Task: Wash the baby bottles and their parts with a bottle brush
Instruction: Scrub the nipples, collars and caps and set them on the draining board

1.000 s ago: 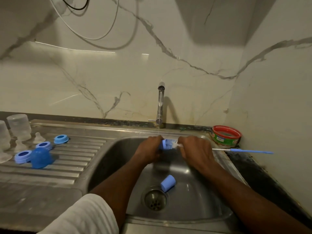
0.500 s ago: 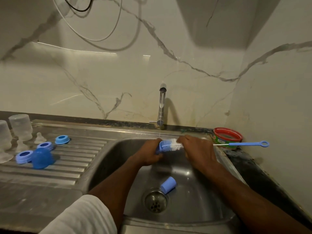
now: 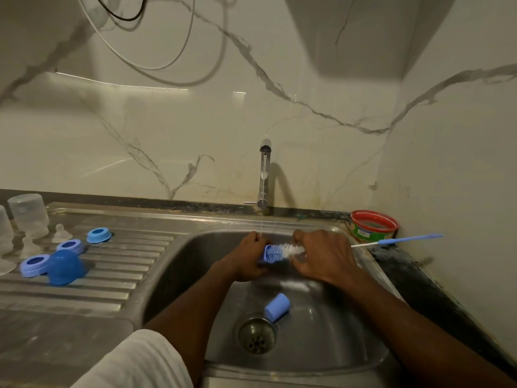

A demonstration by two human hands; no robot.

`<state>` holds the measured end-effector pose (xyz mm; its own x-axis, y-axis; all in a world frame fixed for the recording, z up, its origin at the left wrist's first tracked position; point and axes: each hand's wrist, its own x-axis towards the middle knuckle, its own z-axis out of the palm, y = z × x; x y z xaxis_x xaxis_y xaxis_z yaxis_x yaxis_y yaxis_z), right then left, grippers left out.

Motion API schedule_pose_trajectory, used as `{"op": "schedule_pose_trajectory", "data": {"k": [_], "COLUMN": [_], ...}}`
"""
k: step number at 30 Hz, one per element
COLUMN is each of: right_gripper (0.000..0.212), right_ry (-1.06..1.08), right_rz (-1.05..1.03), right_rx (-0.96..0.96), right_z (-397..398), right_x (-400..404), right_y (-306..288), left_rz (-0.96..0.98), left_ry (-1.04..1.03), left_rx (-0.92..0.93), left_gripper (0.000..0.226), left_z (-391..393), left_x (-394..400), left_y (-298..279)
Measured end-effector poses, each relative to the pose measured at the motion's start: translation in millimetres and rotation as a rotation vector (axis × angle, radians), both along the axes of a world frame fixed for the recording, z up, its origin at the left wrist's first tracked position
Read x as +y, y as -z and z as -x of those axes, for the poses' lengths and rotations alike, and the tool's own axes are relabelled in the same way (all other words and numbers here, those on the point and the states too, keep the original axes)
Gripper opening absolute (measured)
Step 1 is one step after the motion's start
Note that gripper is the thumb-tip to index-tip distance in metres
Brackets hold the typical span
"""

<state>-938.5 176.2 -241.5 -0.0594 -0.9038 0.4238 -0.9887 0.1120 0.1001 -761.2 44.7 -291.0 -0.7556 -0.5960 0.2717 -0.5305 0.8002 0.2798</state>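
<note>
Over the steel sink, my left hand grips a small blue bottle part under a thin stream from the tap. My right hand holds the bottle brush near its white bristles, which are pushed into the blue part. The brush's blue handle sticks out to the right over the counter. Another blue cap lies on its side in the basin beside the drain.
On the drainboard at left stand clear bottles, teats, blue rings and a blue dome cap. A red-rimmed tub sits on the counter at the right corner. Cables hang on the marble wall above.
The brush has slid in and out of the blue part; more white bristle shows now. Its handle tip swung up, then down slightly. Both hands stay under the tap.
</note>
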Motion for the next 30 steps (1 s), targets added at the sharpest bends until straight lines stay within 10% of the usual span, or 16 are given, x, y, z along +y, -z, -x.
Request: {"op": "schedule_pose_trajectory", "data": {"k": [19,30], "right_gripper": [0.041,0.034], "right_ry": [0.014,0.121], "right_rz": [0.082,0.014], "right_rx": [0.15,0.165], "right_z": [-23,-16], "right_x": [1,4], "right_y": [-6,-9], "left_rz": [0.054,0.017], "left_ry": [-0.316,-0.047], "left_rx": [0.343,0.249], "left_gripper": [0.06,0.044], "left_z": [-8,-8], "left_x": [-8,-6], "left_y": [-15,-5]}}
